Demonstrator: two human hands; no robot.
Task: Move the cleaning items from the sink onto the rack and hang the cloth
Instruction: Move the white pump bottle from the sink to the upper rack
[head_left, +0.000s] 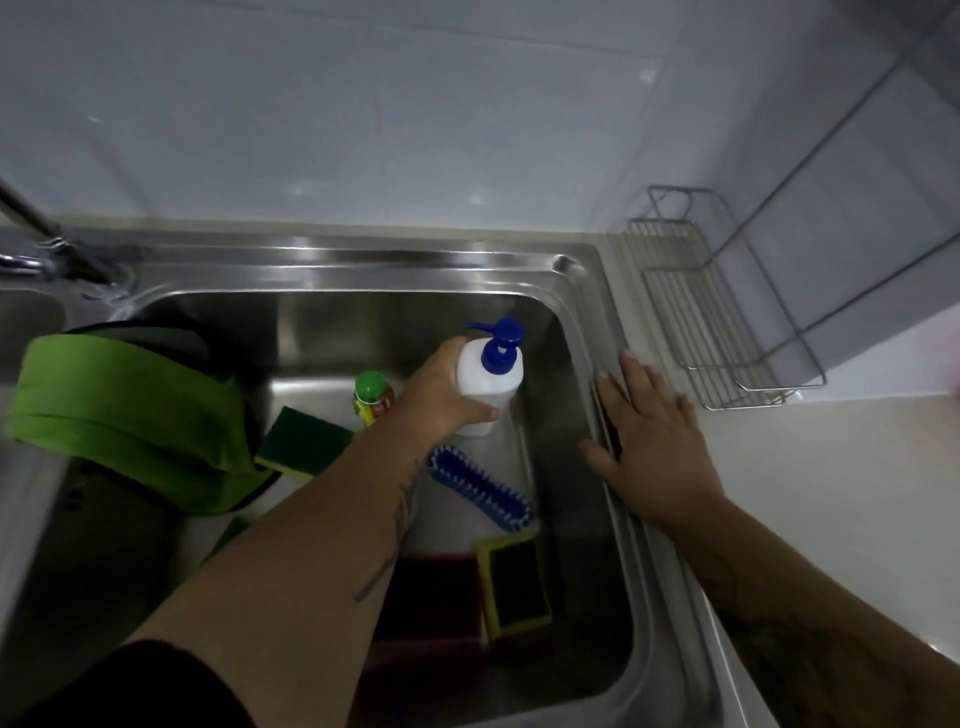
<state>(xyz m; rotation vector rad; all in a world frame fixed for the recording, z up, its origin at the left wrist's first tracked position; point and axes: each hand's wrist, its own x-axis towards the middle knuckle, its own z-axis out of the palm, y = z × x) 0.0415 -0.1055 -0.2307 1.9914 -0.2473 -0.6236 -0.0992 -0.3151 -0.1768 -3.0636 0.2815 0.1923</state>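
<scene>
Your left hand grips the white pump bottle upright inside the sink; your right hand lies flat, fingers spread, on the sink's right rim.

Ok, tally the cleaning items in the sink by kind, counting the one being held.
Bottles: 2, the white pump bottle in the left hand and a green-capped bottle
Sponges: 2
Brush: 1
Green cloth: 1
Total: 6
</scene>
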